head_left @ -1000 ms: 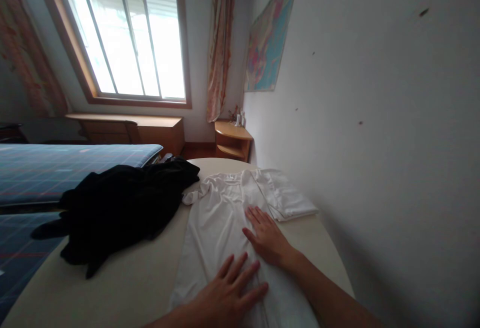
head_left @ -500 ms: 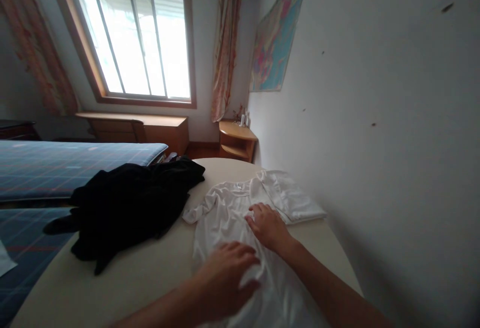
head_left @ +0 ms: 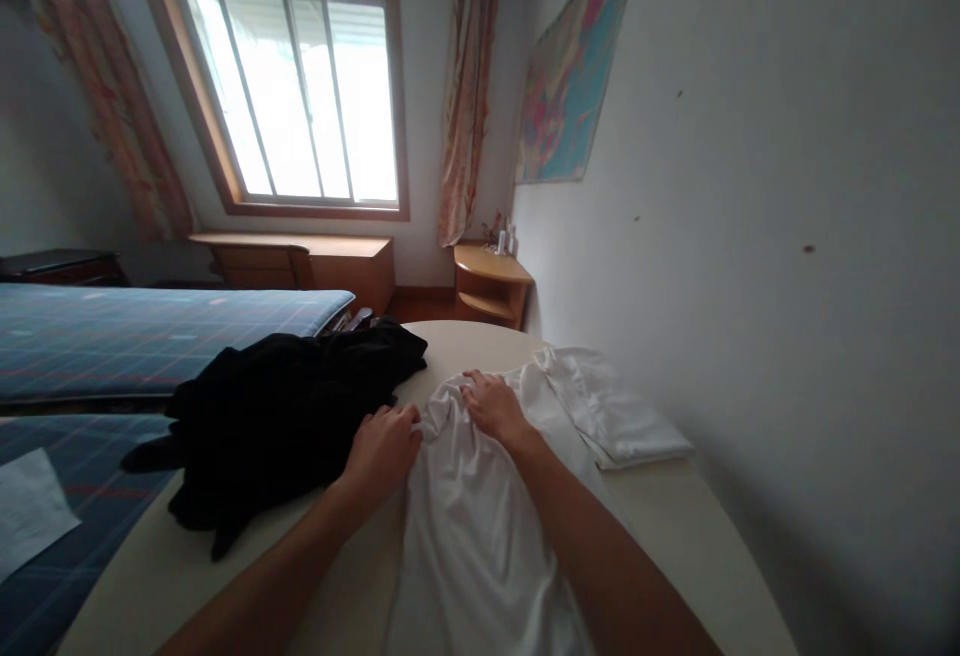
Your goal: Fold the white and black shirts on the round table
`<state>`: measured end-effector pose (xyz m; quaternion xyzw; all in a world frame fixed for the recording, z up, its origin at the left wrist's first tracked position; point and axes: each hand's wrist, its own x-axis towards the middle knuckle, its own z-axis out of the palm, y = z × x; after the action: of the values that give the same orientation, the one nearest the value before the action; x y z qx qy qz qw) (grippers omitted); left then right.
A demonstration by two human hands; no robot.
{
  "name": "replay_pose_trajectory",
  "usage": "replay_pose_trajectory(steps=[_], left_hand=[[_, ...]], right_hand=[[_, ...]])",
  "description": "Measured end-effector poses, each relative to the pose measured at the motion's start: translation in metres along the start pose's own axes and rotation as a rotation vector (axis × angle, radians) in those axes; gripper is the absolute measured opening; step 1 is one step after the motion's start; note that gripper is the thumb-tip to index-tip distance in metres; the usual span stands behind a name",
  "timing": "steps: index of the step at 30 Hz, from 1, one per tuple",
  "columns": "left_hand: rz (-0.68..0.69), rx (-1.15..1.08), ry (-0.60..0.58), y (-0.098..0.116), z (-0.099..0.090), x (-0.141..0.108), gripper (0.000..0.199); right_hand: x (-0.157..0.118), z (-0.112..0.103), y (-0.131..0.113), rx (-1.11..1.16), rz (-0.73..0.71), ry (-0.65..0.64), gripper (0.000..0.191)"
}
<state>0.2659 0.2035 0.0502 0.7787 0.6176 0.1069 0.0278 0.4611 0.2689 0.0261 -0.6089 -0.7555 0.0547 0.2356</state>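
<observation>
A white garment (head_left: 480, 536) lies spread on the round cream table (head_left: 472, 331), wrinkled near its top. My left hand (head_left: 385, 446) is closed at the garment's upper left edge, with its fingertips on the sleeve fabric. My right hand (head_left: 491, 404) rests on the upper part of the same garment, fingers partly spread over the cloth. Right of it sits a folded white cloth (head_left: 626, 416). A heap of black clothing (head_left: 277, 416) lies to the left, close to my left hand.
A bed with a blue plaid mattress (head_left: 150, 336) stands beyond the table at left, and white paper (head_left: 34, 511) lies lower left. The white wall (head_left: 787, 356) borders the right side. A corner shelf (head_left: 491, 266) stands behind.
My left hand has moved forward and left to the sleeve and closed on it. My right hand has shifted left and forward. The view has turned slightly left.
</observation>
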Motion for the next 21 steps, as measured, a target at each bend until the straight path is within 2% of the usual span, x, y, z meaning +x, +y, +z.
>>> replay_pose_trajectory(steps=[5, 9, 11, 18, 21], left_hand=[[-0.068, -0.137, 0.085, -0.004, -0.006, 0.008, 0.011], [-0.161, -0.203, 0.212, -0.015, -0.016, 0.015, 0.015], [-0.186, -0.209, 0.236, -0.022, -0.02, 0.018, 0.018], [-0.267, -0.129, 0.206, -0.034, -0.03, 0.021, 0.021], [-0.218, -0.088, 0.129, -0.029, -0.029, 0.016, 0.023]], right_hand=[[0.002, 0.017, 0.006, 0.053, -0.026, 0.025, 0.026], [0.002, 0.016, 0.014, 0.08, -0.04, 0.045, 0.029], [0.003, 0.015, 0.016, 0.085, -0.03, 0.07, 0.033], [0.005, 0.021, 0.015, 0.064, 0.017, 0.073, 0.035], [0.003, 0.022, 0.012, 0.042, 0.013, 0.052, 0.032]])
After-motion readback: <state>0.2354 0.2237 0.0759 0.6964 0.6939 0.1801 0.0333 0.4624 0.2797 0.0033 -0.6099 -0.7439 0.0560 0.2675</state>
